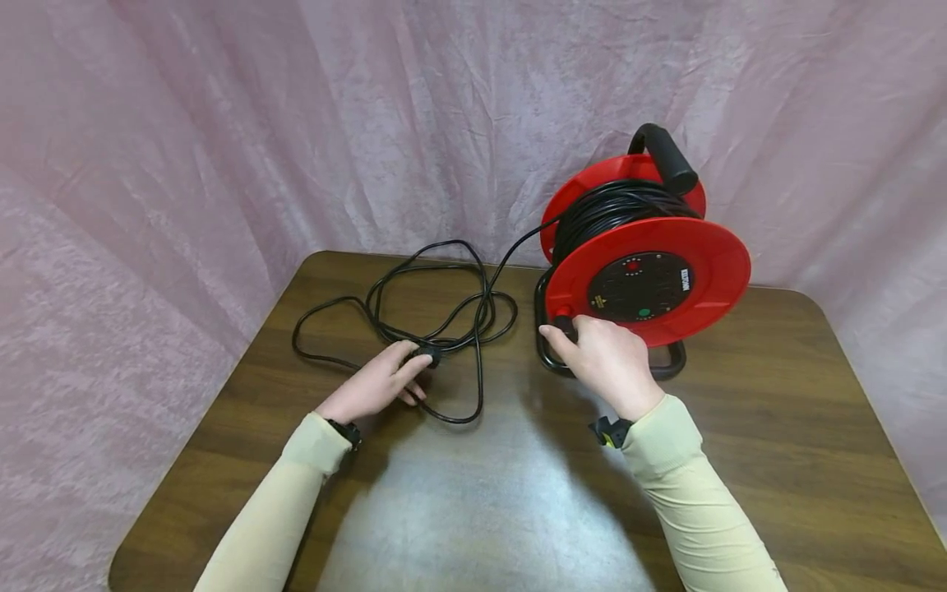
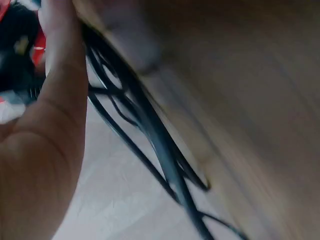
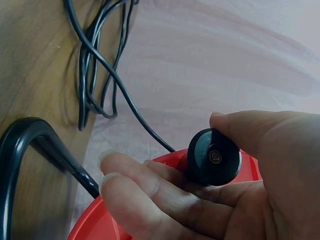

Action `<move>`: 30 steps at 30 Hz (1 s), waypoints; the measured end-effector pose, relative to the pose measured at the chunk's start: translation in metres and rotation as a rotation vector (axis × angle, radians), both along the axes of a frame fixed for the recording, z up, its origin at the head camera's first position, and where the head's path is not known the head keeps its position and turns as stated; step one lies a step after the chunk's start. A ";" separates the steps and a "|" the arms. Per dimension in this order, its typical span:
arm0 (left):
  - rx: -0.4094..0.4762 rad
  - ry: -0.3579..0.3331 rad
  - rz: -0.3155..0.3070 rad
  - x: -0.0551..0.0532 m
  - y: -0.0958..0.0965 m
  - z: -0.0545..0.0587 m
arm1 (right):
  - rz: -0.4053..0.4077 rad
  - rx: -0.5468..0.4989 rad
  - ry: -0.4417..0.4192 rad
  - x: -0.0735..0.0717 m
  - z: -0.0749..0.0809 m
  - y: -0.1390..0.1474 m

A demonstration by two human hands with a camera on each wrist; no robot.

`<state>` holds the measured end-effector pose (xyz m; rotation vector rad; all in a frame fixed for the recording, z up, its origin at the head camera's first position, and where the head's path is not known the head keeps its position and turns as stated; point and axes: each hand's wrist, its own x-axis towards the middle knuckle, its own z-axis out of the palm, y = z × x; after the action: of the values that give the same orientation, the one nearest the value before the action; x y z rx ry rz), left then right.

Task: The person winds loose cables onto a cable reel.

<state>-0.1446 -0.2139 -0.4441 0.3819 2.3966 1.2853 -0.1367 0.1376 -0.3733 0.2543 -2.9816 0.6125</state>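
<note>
Head view: brown table (image 1: pixel 777 427), pink curtain (image 1: pixel 296 123)

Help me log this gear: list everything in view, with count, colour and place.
Cable reel: one, red and black, right half of the table
Socket panel: one, black, reel's front
Carry handle: one, black, atop the reel
Stand: one, black, under the reel
Knob: one, black, low on reel's front
Cable: one, black, wound on the reel and looped leftward
Plug-like piece: one, black, by the loops
Table: one, brown, under the reel
Curtain: panel count unclear, pink, behind the table
Wrist devices: two, black, one per wrist
Sleeves: two, pale yellow, on the forearms
Left hand: one, bare, holding the plug-like piece
Right hand: one, bare, gripping the knob
</note>
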 end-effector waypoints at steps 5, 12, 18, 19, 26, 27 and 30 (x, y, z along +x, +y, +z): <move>0.132 -0.066 0.122 -0.010 0.016 0.004 | -0.008 0.004 0.004 0.000 0.000 0.001; 0.017 -0.011 0.027 -0.001 0.024 0.016 | 0.000 0.003 -0.002 0.001 -0.001 0.000; -0.072 0.112 -0.193 0.007 0.007 0.039 | -0.015 -0.001 0.013 0.001 0.000 0.001; -0.092 0.139 -0.229 0.006 0.004 0.043 | -0.016 -0.001 0.012 0.001 0.001 0.002; -0.126 0.321 -0.201 -0.003 -0.013 0.056 | -0.016 -0.024 -0.023 0.001 0.002 0.001; -0.123 0.330 -0.171 -0.004 -0.016 0.057 | -0.018 -0.029 -0.030 0.001 0.003 0.001; -0.112 0.341 -0.084 -0.007 -0.024 0.059 | -0.028 -0.048 -0.053 0.001 0.006 0.000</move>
<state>-0.1518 -0.2377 -0.3853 0.7095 2.6833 1.1171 -0.1357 0.1371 -0.3673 0.1959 -3.0103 0.6981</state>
